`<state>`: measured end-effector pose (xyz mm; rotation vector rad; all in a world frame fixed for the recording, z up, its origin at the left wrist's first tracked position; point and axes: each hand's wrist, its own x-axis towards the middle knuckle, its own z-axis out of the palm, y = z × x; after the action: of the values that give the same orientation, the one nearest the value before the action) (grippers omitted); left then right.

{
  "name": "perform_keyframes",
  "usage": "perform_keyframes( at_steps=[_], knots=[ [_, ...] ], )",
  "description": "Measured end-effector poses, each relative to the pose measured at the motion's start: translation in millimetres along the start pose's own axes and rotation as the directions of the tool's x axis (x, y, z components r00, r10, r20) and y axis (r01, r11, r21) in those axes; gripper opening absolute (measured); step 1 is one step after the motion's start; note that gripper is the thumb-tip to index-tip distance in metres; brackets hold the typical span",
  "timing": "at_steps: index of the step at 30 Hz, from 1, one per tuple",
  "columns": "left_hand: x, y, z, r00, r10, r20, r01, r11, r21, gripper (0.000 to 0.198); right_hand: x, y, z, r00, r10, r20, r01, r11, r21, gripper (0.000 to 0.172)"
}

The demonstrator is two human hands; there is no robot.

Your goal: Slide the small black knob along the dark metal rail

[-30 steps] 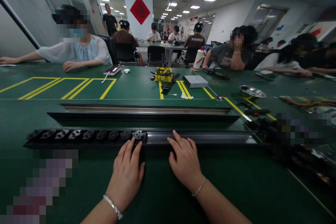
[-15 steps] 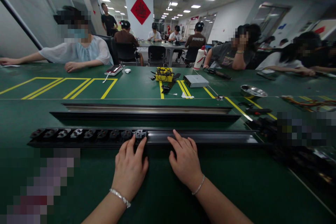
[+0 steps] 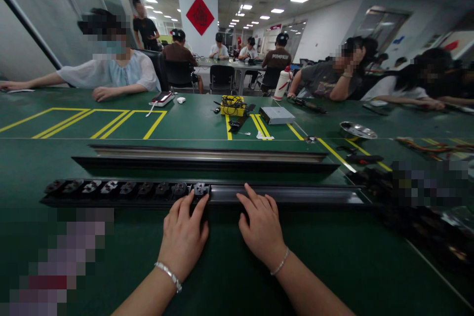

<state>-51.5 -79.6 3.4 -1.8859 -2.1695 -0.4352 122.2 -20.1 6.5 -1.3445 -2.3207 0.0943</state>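
A long black channel rail (image 3: 296,194) lies across the table in front of me. Its left part holds a row of several black socket modules (image 3: 145,188); the right part of the channel is bare. My left hand (image 3: 185,232) rests with its index and middle fingertips at the rightmost socket module (image 3: 200,188), fingers spread and thumb apart. To the right, my right hand (image 3: 261,224) is open, its fingertips over the near edge of the bare channel. Whether they touch the rail I cannot tell.
Two more dark rails (image 3: 207,162) lie just behind. Farther back are a yellow box with cables (image 3: 233,106), a grey box (image 3: 277,115) and a metal bowl (image 3: 357,130). Dark parts (image 3: 425,227) are heaped at the right. Other people sit across the table.
Both hands keep almost the same place and pose. The view has shifted slightly. In the background, a standing person has moved a little to the left.
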Motion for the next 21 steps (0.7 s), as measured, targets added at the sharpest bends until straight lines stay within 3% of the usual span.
perform_keyframes(
  at_steps=[21],
  knots=[
    [1.9,-3.4,-0.5,0.999,-0.015,0.034,0.017,0.998,-0.057,0.046,0.6,-1.4,-0.2,0.999,-0.027,-0.029,0.026,0.999,-0.034,0.04]
  ],
)
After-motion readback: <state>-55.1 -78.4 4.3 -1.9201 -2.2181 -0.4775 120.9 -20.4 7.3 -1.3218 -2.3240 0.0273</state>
